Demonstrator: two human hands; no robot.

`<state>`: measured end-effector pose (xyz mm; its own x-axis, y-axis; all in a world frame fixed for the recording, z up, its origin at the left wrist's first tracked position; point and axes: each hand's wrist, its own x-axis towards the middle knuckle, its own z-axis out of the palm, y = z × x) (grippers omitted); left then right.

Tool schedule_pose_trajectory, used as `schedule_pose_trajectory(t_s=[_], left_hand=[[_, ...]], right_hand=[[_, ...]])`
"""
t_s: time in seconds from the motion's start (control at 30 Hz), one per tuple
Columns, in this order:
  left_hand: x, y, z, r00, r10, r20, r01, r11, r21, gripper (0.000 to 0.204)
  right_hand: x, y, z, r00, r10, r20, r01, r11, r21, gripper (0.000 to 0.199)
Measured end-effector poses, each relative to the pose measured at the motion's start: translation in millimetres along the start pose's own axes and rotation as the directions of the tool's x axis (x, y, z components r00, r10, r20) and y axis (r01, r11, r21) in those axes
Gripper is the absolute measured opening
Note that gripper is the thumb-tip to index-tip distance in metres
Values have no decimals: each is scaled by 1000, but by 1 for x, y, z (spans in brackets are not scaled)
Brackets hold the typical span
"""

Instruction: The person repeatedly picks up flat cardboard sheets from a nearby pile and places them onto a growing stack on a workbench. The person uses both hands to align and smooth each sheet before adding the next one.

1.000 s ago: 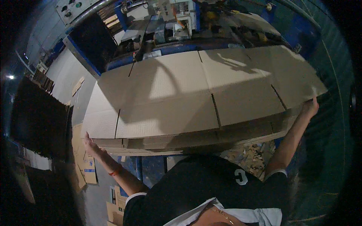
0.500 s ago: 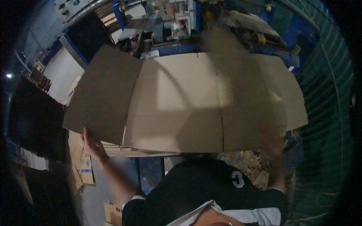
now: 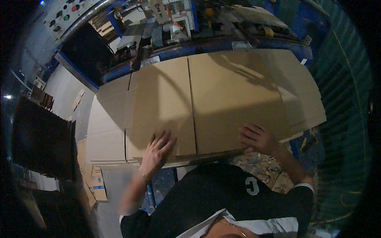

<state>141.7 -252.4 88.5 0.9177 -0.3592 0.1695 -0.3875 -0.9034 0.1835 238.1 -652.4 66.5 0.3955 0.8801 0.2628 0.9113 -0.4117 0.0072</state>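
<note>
A brown cardboard box blank (image 3: 234,91) lies folded flat in front of me, with a dark straight gap between its two upper panels. My left hand (image 3: 158,148) rests open on the left panel close to the near edge, fingers spread. On the right panel, also by the near edge, my right hand (image 3: 258,138) lies with its fingers stretched out and slightly blurred. Under the blank, the edges of more cardboard sheets (image 3: 107,162) show in a stack that reaches out farther to the left and right.
Beyond the cardboard stands a blue machine (image 3: 210,45) with rollers and belts. A control panel (image 3: 65,18) with buttons is at far left. A dark cardboard stack (image 3: 41,133) stands left, and cardboard scraps (image 3: 266,168) lie below right. Green corrugated sheeting (image 3: 345,119) runs along the right.
The raised left and right panels have come down flat onto the blank. My left hand has moved right from the outer edge onto the cardboard; my right hand has moved inward.
</note>
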Motion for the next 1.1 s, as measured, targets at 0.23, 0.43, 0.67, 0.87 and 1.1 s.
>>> schedule_pose_trajectory(t_s=[0.23, 0.43, 0.67, 0.87, 1.1], left_hand=[[52, -43, 6, 982, -29, -186, 31, 999, 10, 47], [131, -95, 14, 914, -3, -407, -5, 1000, -19, 54], [214, -125, 11, 859, 19, -512, 223, 886, 406, 44], [108, -135, -1, 782, -95, -616, 319, 910, 264, 73], [-70, -128, 19, 296, -616, -730, 795, 582, -168, 65]], right_hand=[[63, 71, 5, 990, 122, 76, -122, 993, -3, 71], [122, 129, 19, 975, 216, 59, -217, 976, 19, 79], [172, 154, 27, 797, 604, 11, -590, 781, -205, 66], [75, 134, 23, 721, 606, -335, -641, 768, 10, 60], [-105, 105, 6, -230, 841, -489, -749, 168, 640, 78]])
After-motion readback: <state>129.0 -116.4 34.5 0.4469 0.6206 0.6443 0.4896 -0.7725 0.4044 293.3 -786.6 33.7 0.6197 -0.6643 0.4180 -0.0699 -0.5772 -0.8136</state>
